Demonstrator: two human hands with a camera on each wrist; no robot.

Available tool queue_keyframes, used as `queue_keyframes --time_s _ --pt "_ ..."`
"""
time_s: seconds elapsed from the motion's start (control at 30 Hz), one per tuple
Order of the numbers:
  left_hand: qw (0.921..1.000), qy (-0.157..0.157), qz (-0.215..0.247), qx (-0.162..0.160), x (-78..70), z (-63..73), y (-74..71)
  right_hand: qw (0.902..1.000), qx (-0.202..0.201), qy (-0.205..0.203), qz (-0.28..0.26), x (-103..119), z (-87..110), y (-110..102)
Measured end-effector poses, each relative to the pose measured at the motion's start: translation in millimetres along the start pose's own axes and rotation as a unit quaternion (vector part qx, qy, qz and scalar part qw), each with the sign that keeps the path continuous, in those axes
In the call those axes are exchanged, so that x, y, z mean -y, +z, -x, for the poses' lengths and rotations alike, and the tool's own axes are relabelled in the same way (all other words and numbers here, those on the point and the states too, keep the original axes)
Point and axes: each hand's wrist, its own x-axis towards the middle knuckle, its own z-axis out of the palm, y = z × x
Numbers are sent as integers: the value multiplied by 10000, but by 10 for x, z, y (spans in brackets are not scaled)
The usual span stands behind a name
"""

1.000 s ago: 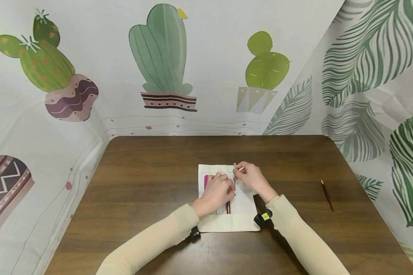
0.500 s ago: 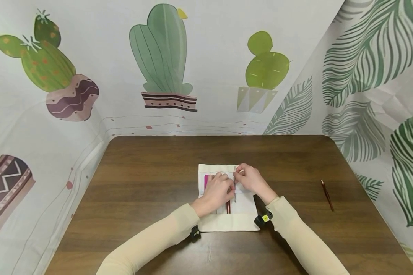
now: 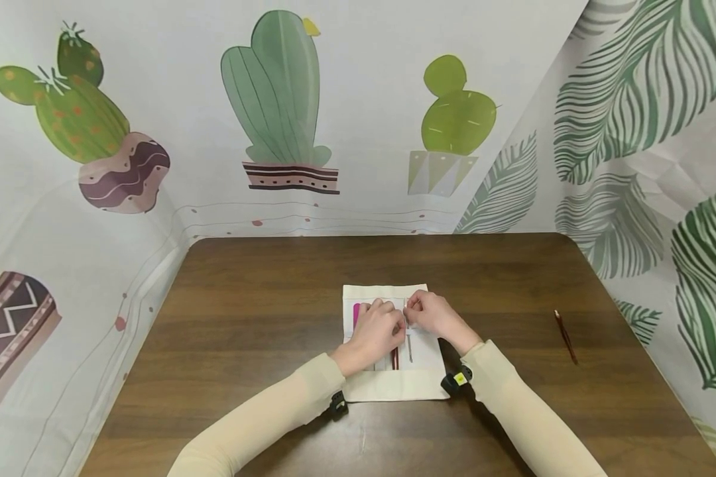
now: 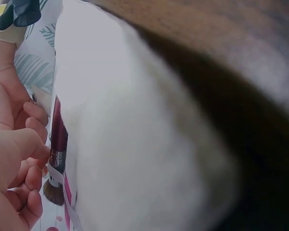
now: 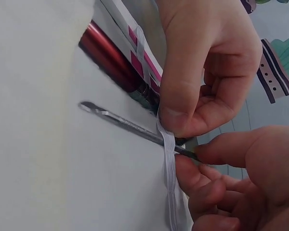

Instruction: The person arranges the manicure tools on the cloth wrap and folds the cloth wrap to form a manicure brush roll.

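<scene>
My right hand (image 3: 434, 313) pinches the upper end of a metal cuticle pusher (image 5: 130, 124) between thumb and finger. The pusher passes beneath a white elastic band (image 5: 169, 187), its flat tip pointing toward the near fold of a cream fabric roll (image 3: 396, 387). Beside it, my left hand (image 3: 378, 331) pinches that band between thumb and forefinger. A makeup brush (image 4: 59, 132) with a dark red handle lies under the elastic, next to the left fingertips. Farther left in the roll is a magenta item (image 3: 357, 313), mostly covered by the left hand.
A dark red pencil-like stick (image 3: 565, 336) with a pale tip lies apart on the right side of the brown wooden table (image 3: 244, 285). Behind the table hangs a white cloth (image 3: 370, 132) printed with cacti and leaves. Both wrists wear black camera straps.
The cuticle pusher has slid toward the near side under the elastic, and my right hand has come slightly nearer with it. My left hand has stayed in place.
</scene>
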Motion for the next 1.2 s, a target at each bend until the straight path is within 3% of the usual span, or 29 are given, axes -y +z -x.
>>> queue_keyframes --time_s 0.17,0.57,1.07,1.2 --pt "10000 -17 40 54 -2 -4 -12 9998 32 109 -168 5 -27 3" --pt "10000 3 54 18 -9 -1 -20 9997 158 -113 -144 -8 -16 30" --pt "9996 82 208 -156 8 8 -4 9994 -57 -270 211 -8 3 11" --pt "9999 59 137 -79 0 12 -8 9992 -129 -269 259 -11 17 -10"
